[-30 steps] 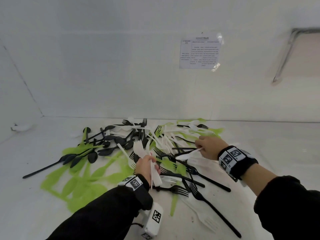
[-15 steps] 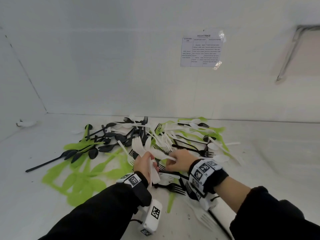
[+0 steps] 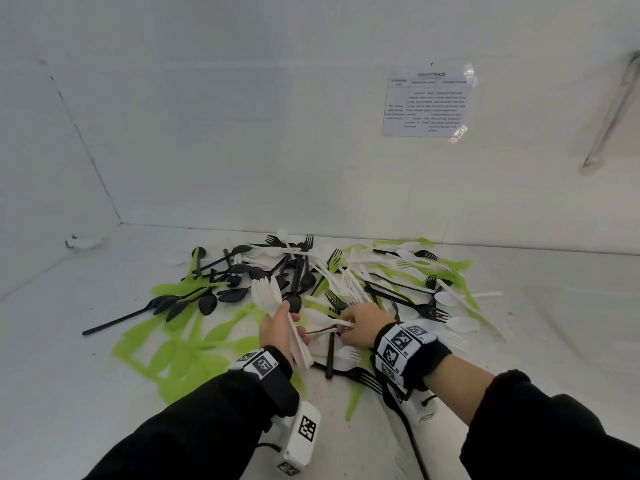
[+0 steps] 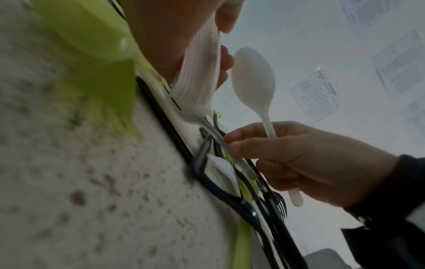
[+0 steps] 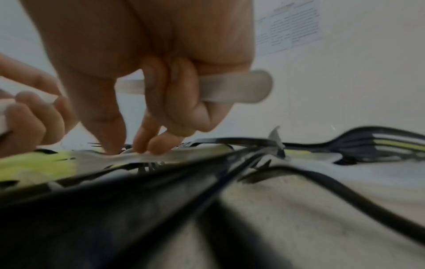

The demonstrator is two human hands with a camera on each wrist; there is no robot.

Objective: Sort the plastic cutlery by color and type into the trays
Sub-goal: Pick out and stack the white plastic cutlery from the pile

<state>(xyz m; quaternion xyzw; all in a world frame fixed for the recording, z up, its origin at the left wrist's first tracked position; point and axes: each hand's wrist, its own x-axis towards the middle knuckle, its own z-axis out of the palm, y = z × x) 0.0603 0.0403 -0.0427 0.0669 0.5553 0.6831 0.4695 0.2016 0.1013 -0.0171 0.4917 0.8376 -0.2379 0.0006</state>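
Across the white table (image 3: pixel 69 393), the mixed cutlery pile (image 3: pixel 311 285) lies largely unsorted: black spoons and forks, green pieces and white pieces overlap one another from the left side to the far right. No tray shows in any view, so nothing can be logged as placed; judged from this, the task is at an early gathering stage, with only white items being collected. Left hand (image 3: pixel 278 332) grips a nested stack of white forks (image 3: pixel 268 294) by the handles, tines fanned upward above the pile, fingers and thumb curled round the bundle. Right hand (image 3: pixel 362 323), just beside the left and low over the pile, carries a white spoon (image 4: pixel 254 76) with its handle clamped by the curled ring and little fingers against the palm, bowl pointing toward the left hand. Thumb and fingertips (image 5: pixel 147 145) of that hand meanwhile press down onto the handle of a white fork (image 5: pixel 128 158) lying on black forks; whether the pinch on it has fully closed cannot be told. Remaining: all black and green, most white.
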